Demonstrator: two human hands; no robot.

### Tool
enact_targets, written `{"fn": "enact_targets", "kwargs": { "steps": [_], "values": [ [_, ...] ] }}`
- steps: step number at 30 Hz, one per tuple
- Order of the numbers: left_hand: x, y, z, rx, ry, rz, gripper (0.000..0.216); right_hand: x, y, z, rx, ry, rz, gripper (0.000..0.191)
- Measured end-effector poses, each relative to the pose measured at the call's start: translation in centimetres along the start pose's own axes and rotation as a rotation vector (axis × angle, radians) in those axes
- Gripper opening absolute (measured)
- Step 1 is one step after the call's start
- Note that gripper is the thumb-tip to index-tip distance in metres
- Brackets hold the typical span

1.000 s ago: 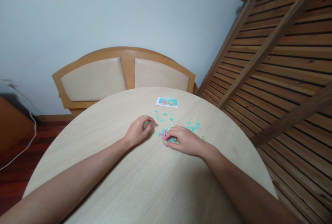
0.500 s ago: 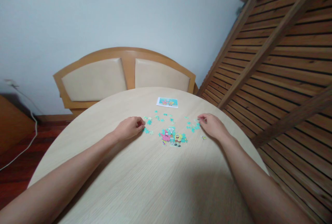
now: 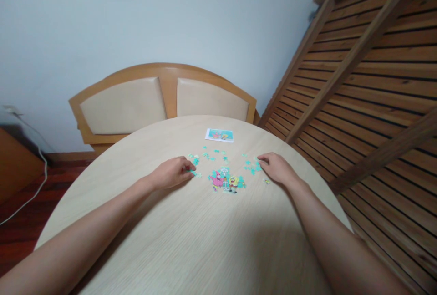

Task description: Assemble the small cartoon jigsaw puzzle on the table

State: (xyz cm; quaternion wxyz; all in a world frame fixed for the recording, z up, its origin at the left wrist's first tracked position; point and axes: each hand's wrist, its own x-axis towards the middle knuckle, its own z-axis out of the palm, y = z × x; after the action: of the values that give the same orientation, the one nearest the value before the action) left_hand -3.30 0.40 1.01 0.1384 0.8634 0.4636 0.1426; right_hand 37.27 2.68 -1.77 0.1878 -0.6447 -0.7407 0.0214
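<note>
A partly joined jigsaw puzzle (image 3: 225, 180) lies at the middle of the table, showing a pink starfish, a pale standing figure and a yellow sponge character. Left of it, the fingertips of my left hand (image 3: 173, 172) reach loose turquoise pieces (image 3: 195, 161); thumb and fingers are slightly apart. On the other side, my right hand (image 3: 277, 167) rests beside another cluster of turquoise pieces (image 3: 251, 166), its fingers loosely bent and parted. I see no piece held in either hand, though the fingertips hide some. One yellowish piece (image 3: 266, 181) lies near my right wrist.
A printed picture card (image 3: 219, 135) of the same characters lies beyond the pieces on the round wooden table (image 3: 191, 240). Behind the table stands a wooden frame with cream padded panels (image 3: 126, 106). Slatted wood (image 3: 368, 81) leans at the right. A white cable (image 3: 43, 167) hangs at the left.
My left hand has moved slightly right and nearer to me, over the lower left pieces, and its fingers have parted. My right hand has shifted only a little. The joined puzzle looks the same.
</note>
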Motion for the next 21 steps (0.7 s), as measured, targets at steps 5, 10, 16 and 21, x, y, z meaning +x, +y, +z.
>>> {"fn": "enact_targets", "kwargs": {
  "steps": [5, 10, 16, 21],
  "values": [
    [0.0, 0.5, 0.5, -0.013, 0.047, 0.048, 0.023, 0.0, -1.8, 0.5, 0.003, 0.029, -0.068, 0.030],
    [0.1, 1.4, 1.4, 0.021, 0.099, 0.077, 0.021, -0.3, -4.9, 1.2, 0.083, 0.068, -0.230, 0.033],
    [0.3, 2.6, 2.7, 0.087, 0.197, 0.107, 0.018, -0.8, -7.4, 1.8, 0.154, -0.039, -0.395, 0.041],
    [0.7, 3.2, 3.3, 0.047, 0.234, 0.105, 0.016, -0.5, -7.8, 1.9, 0.141, -0.123, -0.409, 0.046]
  ]
}}
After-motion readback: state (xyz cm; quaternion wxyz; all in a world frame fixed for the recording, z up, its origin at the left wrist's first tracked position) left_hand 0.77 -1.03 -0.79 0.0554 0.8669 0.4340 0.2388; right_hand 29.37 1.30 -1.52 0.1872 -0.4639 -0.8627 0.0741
